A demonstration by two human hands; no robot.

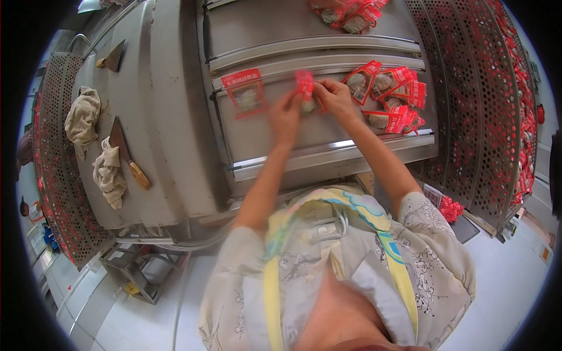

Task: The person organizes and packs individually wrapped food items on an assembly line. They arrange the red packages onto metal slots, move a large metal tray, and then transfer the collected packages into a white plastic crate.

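A small red-and-clear plastic packet (pixel 305 85) is held over the metal work surface, blurred by motion. My left hand (pixel 284 119) pinches its left side; that hand is smeared too. On the other side my right hand (pixel 335 98) is closed, thumb and fingers together at the packet's right edge. What the packet holds is partly covered by my fingers. To the left lies a flat red-bordered packet (pixel 244 93) with something greyish showing through its window. Just right of my right hand, several similar filled packets (pixel 386 85) lie in a loose, overlapping pile.
Metal rails (pixel 316 153) cross the work surface before and behind my hands. More red packets (pixel 351 14) lie at the far edge. Perforated metal bins (pixel 462 105) stand at both sides. Left, on a metal cover, are scrapers (pixel 119 140) and crumpled cloths (pixel 83 120).
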